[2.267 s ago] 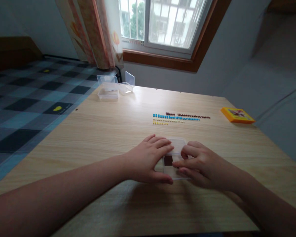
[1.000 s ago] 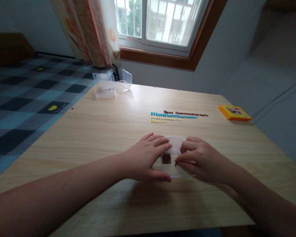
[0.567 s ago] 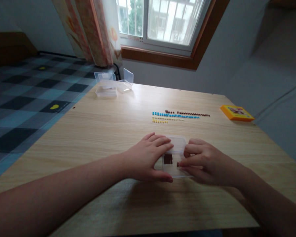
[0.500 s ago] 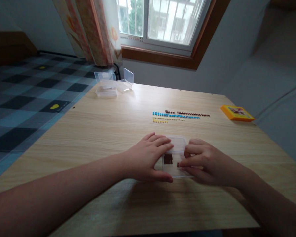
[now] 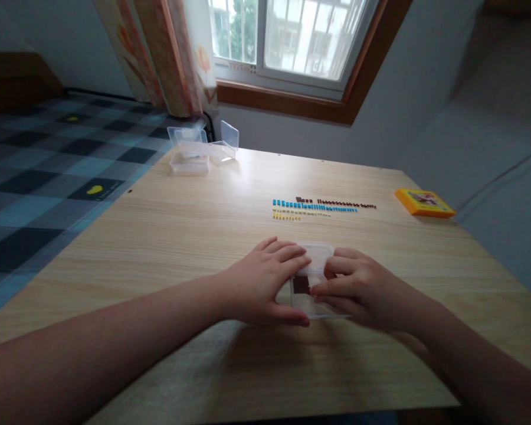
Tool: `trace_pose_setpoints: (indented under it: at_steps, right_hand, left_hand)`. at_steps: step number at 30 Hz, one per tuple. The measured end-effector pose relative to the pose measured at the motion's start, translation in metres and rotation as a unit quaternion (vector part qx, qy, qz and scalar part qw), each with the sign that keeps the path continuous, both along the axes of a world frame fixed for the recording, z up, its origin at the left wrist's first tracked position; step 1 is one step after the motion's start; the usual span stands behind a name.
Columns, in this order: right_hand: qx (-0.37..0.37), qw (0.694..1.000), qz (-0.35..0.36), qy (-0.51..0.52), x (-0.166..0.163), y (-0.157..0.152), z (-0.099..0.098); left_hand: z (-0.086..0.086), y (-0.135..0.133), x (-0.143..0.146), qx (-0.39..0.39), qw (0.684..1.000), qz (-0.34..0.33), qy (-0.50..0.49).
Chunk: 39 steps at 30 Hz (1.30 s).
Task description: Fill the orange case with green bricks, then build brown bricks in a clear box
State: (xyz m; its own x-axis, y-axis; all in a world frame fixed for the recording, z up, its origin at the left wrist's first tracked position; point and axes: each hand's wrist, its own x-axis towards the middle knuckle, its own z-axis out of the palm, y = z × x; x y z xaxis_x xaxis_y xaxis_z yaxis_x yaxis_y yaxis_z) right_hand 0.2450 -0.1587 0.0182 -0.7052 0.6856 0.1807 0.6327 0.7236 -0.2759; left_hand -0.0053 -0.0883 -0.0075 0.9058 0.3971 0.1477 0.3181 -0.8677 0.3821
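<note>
In front of me on the table lies a clear plastic box with its lid folded back. A dark brown square block, made of small bricks set edge to edge, sits in its left part. My left hand rests over the box's left side, fingers stretched out toward the lid and thumb along the front edge. My right hand reaches in from the right, thumb and forefinger pinched against the block's right edge. The small brown brick at those fingertips is mostly hidden.
Behind the box lie rows of tiny brown, blue, grey and yellow bricks. An orange-yellow box is at the right edge. Two open clear boxes stand at the far left corner. A bed with a checked cover adjoins the left side.
My right hand has moved left, bringing the small brown brick from the middle of the box up to the brown block. My left hand has stayed in place.
</note>
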Motion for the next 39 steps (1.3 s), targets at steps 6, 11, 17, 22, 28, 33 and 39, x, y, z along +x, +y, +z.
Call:
trace_pose_setpoints:
  at_steps: [6,11,17,22,28,33,39]
  right_hand:
    - [0.004,1.000,0.002,0.004,-0.0010,0.0023,-0.0007]
    - [0.005,1.000,0.000,0.010,-0.0018,0.0027,-0.0015]
    - [0.004,1.000,0.003,0.018,-0.0014,0.0008,-0.0003]
    - [-0.008,1.000,0.001,0.011,-0.0027,0.0004,0.0012]
    - [-0.010,1.000,0.002,0.006,-0.0055,0.0019,0.0005]
    - [-0.014,1.000,-0.002,0.005,-0.0056,0.0016,0.0003]
    - [-0.012,1.000,0.000,0.010,-0.0068,0.0010,0.0010]
  left_hand:
    - [0.0016,-0.0003,0.0013,-0.008,1.000,-0.003,-0.003]
    - [0.0022,-0.0003,0.0017,-0.007,1.000,-0.001,0.005]
    - [0.0014,-0.0003,0.0013,-0.009,1.000,-0.001,0.004]
    - [0.0019,-0.0003,0.0012,-0.009,1.000,0.000,0.006]
    - [0.0009,-0.0002,0.0011,-0.005,1.000,0.002,0.013]
    - [0.0006,-0.0001,0.0013,-0.010,1.000,0.001,0.003]
    - [0.0025,-0.0004,0.0012,-0.012,1.000,0.000,-0.003]
